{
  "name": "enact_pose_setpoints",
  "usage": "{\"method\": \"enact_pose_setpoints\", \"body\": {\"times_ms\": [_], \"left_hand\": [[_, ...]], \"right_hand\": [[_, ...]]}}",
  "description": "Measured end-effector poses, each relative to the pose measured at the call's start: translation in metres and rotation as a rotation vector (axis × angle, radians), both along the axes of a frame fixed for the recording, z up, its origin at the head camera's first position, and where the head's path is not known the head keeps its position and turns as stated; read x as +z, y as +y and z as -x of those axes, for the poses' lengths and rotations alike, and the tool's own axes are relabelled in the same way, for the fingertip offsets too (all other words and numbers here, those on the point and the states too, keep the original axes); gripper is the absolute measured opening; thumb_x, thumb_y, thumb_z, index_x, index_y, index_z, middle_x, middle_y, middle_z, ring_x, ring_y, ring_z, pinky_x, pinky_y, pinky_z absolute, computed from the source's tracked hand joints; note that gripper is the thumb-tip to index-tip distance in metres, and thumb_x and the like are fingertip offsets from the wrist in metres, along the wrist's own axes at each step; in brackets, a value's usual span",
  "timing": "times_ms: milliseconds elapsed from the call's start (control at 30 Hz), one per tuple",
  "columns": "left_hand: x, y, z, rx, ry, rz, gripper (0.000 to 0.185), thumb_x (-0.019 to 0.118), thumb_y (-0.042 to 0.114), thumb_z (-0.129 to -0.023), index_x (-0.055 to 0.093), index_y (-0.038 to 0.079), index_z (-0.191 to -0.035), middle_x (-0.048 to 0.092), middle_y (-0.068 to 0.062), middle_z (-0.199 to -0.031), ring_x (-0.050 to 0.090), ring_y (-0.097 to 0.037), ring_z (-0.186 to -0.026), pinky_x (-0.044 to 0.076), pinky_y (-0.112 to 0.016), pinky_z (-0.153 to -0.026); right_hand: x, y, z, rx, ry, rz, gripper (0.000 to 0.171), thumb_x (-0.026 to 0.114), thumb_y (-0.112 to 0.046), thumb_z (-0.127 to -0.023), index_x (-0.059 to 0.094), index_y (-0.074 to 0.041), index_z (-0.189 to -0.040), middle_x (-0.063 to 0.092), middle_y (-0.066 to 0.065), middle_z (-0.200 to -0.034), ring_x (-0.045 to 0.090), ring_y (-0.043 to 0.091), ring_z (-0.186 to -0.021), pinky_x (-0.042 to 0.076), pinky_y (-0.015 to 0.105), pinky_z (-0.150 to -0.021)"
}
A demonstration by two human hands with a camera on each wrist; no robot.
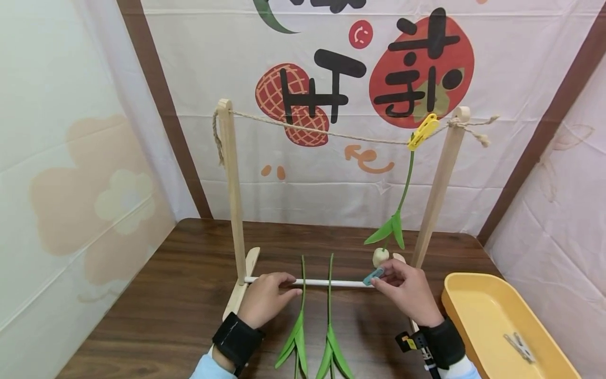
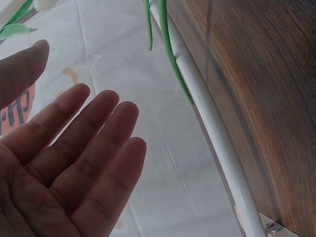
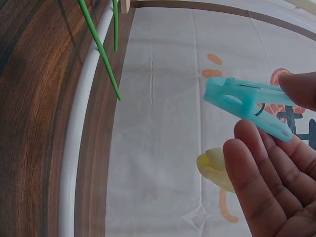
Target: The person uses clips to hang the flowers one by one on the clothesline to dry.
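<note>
The right hand point(image 1: 409, 292) pinched a blue clothespin point(image 1: 373, 276) at lower centre-right, its length pointing left along the white rod point(image 1: 331, 283). The left hand point(image 1: 265, 297), fingers straight and empty, lay nearer the two green stems point(image 1: 314, 316).

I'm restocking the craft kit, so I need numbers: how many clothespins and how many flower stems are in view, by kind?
Clothespins: 3 (yellow clothespin on the rope, blue clothespin in the right hand, grey clothespin in the yellow tray)
Flower stems: 3 (hanging stem, left stem, right stem)
Total: 6
</note>
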State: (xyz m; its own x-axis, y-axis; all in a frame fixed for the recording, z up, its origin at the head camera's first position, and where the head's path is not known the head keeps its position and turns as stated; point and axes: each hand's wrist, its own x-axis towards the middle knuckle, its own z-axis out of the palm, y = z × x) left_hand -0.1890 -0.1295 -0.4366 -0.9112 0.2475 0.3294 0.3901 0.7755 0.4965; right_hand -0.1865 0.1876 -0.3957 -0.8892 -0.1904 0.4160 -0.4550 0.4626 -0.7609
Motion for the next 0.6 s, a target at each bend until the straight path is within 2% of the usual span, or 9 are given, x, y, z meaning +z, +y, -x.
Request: {"method": "enact_pose_setpoints", "body": {"times_ms": [133,300,600], "left_hand": [[0.0005,0.0010,-0.0006,0.015,0.008,0.008,0.024,0.075,0.032,-0.087,0.074,0.016,-0.103,0.071,0.001,-0.098,0.066,-0.014,-0.085,0.051,-0.035,-0.072],[0.0011,0.0020,-0.0010,0.021,0.028,0.004,0.024,0.075,0.032,-0.086,0.074,0.015,-0.103,0.071,0.001,-0.097,0.066,-0.014,-0.085,0.051,-0.035,-0.073],[0.0026,0.0020,-0.0015,0.002,0.049,-0.033,0.022,0.076,0.028,-0.085,0.074,0.014,-0.101,0.072,-0.002,-0.094,0.067,-0.014,-0.080,0.051,-0.033,-0.069]], "right_hand": [[-0.0085,0.0044,0.0049,0.012,-0.016,0.017,0.023,0.081,-0.010,-0.080,0.069,-0.007,-0.100,0.068,-0.001,-0.085,0.065,0.010,-0.071,0.054,0.027,-0.063],[-0.0088,0.0045,0.0050,0.031,-0.003,0.020,0.020,0.082,-0.014,-0.080,0.069,-0.009,-0.095,0.067,-0.003,-0.082,0.064,0.010,-0.067,0.053,0.027,-0.060],[-0.0043,0.0062,0.0035,0.016,0.027,-0.010,0.017,0.080,-0.005,-0.080,0.068,-0.006,-0.092,0.067,0.000,-0.080,0.064,0.012,-0.065,0.053,0.027,-0.059]]}}
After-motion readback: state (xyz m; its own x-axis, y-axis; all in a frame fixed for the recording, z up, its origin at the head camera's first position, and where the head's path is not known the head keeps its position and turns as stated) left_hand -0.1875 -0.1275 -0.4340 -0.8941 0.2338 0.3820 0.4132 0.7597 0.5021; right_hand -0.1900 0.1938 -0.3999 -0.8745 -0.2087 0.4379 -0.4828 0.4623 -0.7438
